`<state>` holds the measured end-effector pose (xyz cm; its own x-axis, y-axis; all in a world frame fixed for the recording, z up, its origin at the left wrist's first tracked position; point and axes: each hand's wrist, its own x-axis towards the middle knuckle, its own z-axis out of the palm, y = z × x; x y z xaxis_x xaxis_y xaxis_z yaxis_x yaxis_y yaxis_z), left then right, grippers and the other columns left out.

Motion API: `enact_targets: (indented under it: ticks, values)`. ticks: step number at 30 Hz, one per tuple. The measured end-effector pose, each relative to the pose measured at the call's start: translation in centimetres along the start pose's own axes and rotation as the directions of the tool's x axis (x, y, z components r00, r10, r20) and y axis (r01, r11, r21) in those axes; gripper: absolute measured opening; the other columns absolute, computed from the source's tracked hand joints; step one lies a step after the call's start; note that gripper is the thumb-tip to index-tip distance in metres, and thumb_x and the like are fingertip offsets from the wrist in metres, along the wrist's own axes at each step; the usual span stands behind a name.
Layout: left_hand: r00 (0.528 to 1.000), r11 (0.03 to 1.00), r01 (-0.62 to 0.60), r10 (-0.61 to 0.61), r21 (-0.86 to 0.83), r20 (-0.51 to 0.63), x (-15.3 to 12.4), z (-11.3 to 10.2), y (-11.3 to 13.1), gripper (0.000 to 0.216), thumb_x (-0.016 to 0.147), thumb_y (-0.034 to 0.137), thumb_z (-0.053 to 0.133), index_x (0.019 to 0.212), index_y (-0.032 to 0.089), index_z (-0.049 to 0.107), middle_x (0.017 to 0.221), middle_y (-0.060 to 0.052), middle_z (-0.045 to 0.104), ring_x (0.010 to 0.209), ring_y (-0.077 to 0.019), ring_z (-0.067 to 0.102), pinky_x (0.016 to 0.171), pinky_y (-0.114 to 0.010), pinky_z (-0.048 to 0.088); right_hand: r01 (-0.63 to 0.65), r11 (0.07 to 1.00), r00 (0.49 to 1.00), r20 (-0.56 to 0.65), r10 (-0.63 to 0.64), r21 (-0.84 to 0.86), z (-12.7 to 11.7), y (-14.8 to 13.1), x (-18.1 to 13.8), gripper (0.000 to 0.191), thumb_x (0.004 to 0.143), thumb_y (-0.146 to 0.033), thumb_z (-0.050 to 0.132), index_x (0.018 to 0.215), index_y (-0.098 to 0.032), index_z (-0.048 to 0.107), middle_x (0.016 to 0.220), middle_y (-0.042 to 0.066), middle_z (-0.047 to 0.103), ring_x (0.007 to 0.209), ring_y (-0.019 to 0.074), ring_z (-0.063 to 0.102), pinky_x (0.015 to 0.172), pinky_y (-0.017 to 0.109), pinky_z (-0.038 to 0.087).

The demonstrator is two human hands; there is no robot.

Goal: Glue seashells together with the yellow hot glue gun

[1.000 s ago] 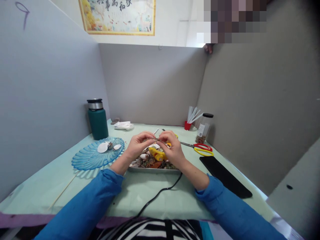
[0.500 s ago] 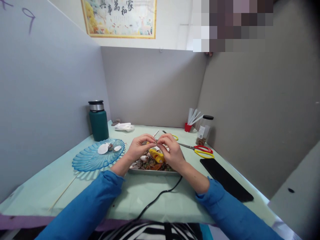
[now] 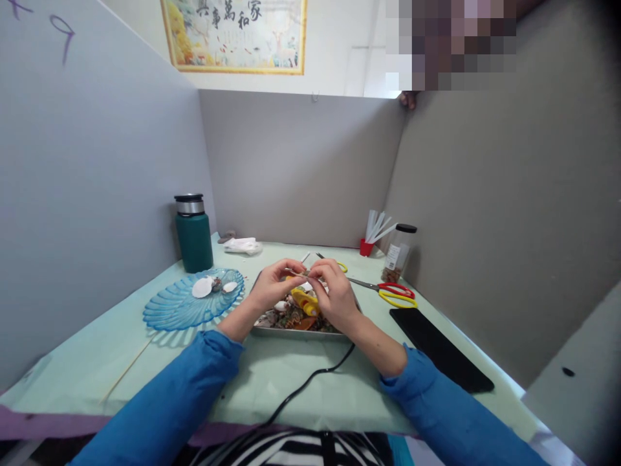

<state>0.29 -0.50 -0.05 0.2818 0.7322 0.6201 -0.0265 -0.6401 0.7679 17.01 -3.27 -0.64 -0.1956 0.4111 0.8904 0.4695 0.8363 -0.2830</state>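
Both my hands hover over a metal tray (image 3: 272,329) filled with shells, pebbles and a yellow glue gun (image 3: 305,300). My left hand (image 3: 272,285) and my right hand (image 3: 332,291) are pinched together, fingertips nearly touching, around a thin stick-like piece (image 3: 297,272) held between them. What exactly the piece is stays too small to make out. A black cord (image 3: 301,388) runs from the tray toward me.
A blue glass shell-shaped dish (image 3: 191,304) with white shells lies at left, a green flask (image 3: 193,233) behind it. Red-and-yellow scissors (image 3: 392,292), a black phone (image 3: 439,349), a jar (image 3: 396,254) and a red cup (image 3: 365,246) sit at right. A wooden skewer (image 3: 127,369) lies front left.
My hands have stayed pinched together over the tray, with small shifts of the fingers. The view has shifted slightly.
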Motion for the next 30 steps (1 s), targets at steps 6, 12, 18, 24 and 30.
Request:
enact_targets:
  ticks: [6,12,18,24,30]
  values:
    - [0.989,0.983,0.118,-0.128,-0.14,-0.068,-0.05,-0.01,0.58,0.022,0.069,0.03,0.072,0.082,0.014,0.066,0.08,-0.004,0.067,0.075,-0.0146,0.061,0.073,-0.028,0.049,-0.116,0.992,0.993,-0.025,0.117,0.043,0.05,0.31,0.08,0.013,0.083,-0.024,0.058,0.095,-0.02,0.054,0.093,0.006,0.056,0.079,0.018,0.053,0.073,0.032,0.045]
    - [0.98,0.964,0.176,-0.191,-0.198,-0.06,-0.12,-0.04,0.6,0.026,0.064,0.031,0.076,0.082,0.014,0.066,0.08,-0.003,0.067,0.074,-0.0144,0.061,0.072,-0.028,0.05,-0.134,0.987,0.991,0.034,0.131,0.095,0.02,0.22,0.31,0.011,0.086,-0.026,0.054,0.078,-0.02,0.056,0.08,0.004,0.055,0.075,0.0171,0.052,0.067,0.03,0.044]
    - [0.983,0.978,0.163,-0.172,-0.134,-0.061,-0.02,-0.1,0.7,0.029,0.07,0.038,0.07,0.086,0.014,0.068,0.085,-0.005,0.068,0.079,-0.0152,0.06,0.076,-0.027,0.048,-0.055,0.997,0.998,0.035,0.057,-0.052,0.01,0.13,0.09,0.007,0.087,-0.022,0.052,0.082,-0.02,0.056,0.086,0.006,0.057,0.084,0.0196,0.052,0.076,0.033,0.043]
    - [0.981,0.979,0.186,-0.19,-0.086,-0.042,-0.02,-0.32,0.48,0.029,0.072,0.042,0.068,0.08,0.014,0.069,0.075,-0.003,0.066,0.072,-0.0145,0.057,0.07,-0.026,0.046,-0.03,0.995,0.999,0.027,0.033,-0.1,0.04,0.08,-0.01,0.007,0.088,-0.021,0.05,0.083,-0.021,0.056,0.083,0.006,0.059,0.082,0.0205,0.053,0.077,0.034,0.042]
    - [0.987,0.983,0.164,-0.163,-0.081,0.014,-0.05,-0.46,0.57,0.029,0.075,0.042,0.064,0.083,0.015,0.07,0.083,-0.005,0.066,0.08,-0.0163,0.057,0.077,-0.027,0.045,-0.001,0.995,1.0,0.029,0.004,-0.099,0.11,0.3,-0.16,0.009,0.088,-0.021,0.049,0.085,-0.021,0.057,0.084,0.006,0.061,0.083,0.021,0.054,0.078,0.035,0.042]
